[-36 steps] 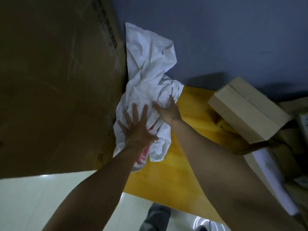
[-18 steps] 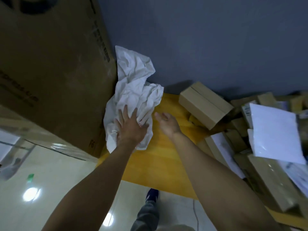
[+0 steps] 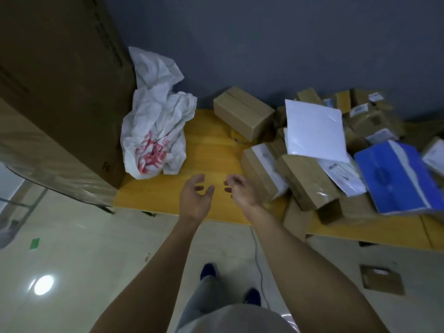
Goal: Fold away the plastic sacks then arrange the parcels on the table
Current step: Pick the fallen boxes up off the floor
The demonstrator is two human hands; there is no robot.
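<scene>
Cardboard fills the left side: a tall brown carton stands at the left end of the yellow wooden counter. The white plastic sack lies crumpled on the counter top, against the carton's side and the grey wall. Its red print now shows.

The left hand lay flat on the sack half a second ago. It has drawn back and hovers over the counter's near edge, well apart from the sack, its fingers loosely curled and holding nothing. Just beside it, the right hand touched the sack a second ago and is now just as empty, with its fingers loosely bent. A small gap separates the two hands.

Further right, a brown cardboard box sits tilted near the wall. Beyond it the parcels lie heaped:
- A labelled cardboard parcel is nearest the right hand.
- A long box leans over the counter's edge.
- A flat white mailer rests on top of the heap.
- A blue parcel lies at the far right, with smaller labelled boxes crowded behind it.

Below, on the pale floor, a flat piece of cardboard lies under the counter's right part.
</scene>
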